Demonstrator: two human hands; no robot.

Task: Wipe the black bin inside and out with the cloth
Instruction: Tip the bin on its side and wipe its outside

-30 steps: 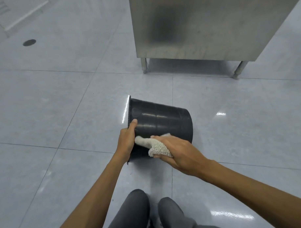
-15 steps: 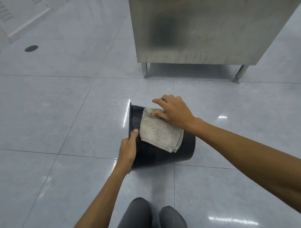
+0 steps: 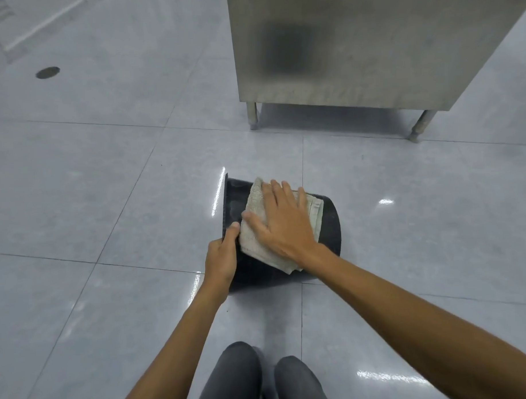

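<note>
1. Two hands work on the black bin [image 3: 331, 223], which lies on its side on the floor [image 3: 107, 204].
2. A moment ago the right hand [image 3: 283, 225] curled on the cloth [image 3: 256, 205] farther back; now it presses flat, fingers spread.
3. The left hand [image 3: 220, 259] grips the rim, thumb outside, other fingers hidden.
4. I think the outside is getting wiped; the inside waits.
5. A metal cabinet [image 3: 355, 47] stands well behind, not in the way.

— Bin, pose?
— Black bin [image 3: 331, 226], round, plastic; on its side on the floor [image 3: 107, 204], rim left, base right.
— Cloth?
— Cloth [image 3: 255, 196], pale beige terry, folded in layers; spread flat on the bin's upturned outer wall, close to the rim.
</note>
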